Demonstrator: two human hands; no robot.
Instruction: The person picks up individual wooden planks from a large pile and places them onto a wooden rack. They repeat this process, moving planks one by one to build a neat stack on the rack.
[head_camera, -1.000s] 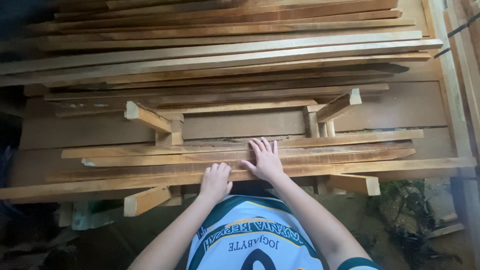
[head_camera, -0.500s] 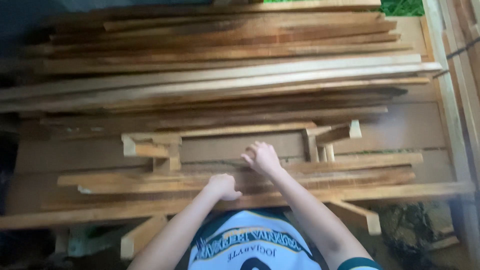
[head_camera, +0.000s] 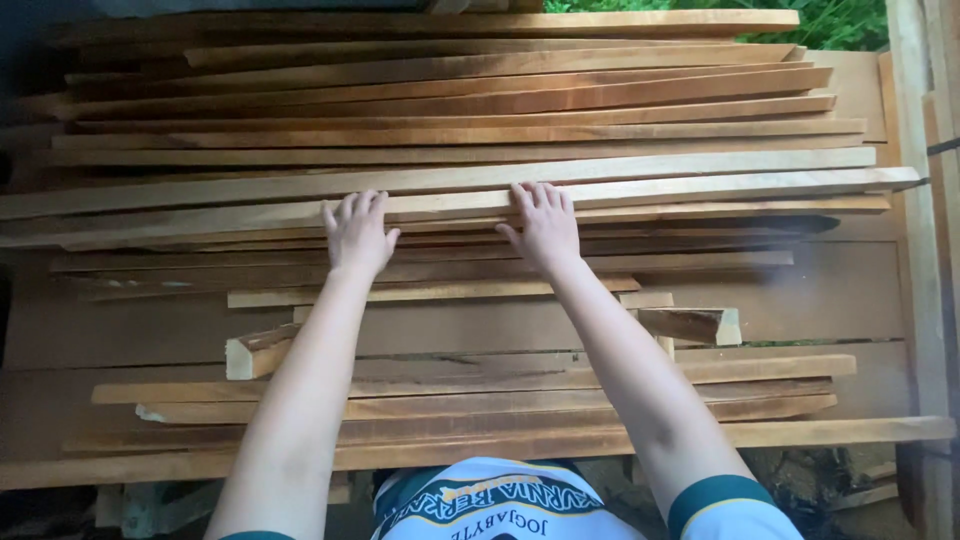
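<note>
Where both hands rest — pale plank (head_camera: 640, 193) under flat fingers (head_camera: 540, 200)

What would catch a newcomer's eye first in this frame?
Two bare arms reach up the middle, the left hand and right hand lying flat, fingers spread, on a long pale plank across the pile. Around them a wide stack of long wooden boards fills the view. Nearer the body, short offcut blocks lie between the lower boards.

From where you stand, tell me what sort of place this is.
Probably an outdoor timber stack or woodworking yard. Both hands, the left hand and right hand, rest on a long pale sawn wooden plank atop a pile of rough brown boards, with green foliage behind.
</note>
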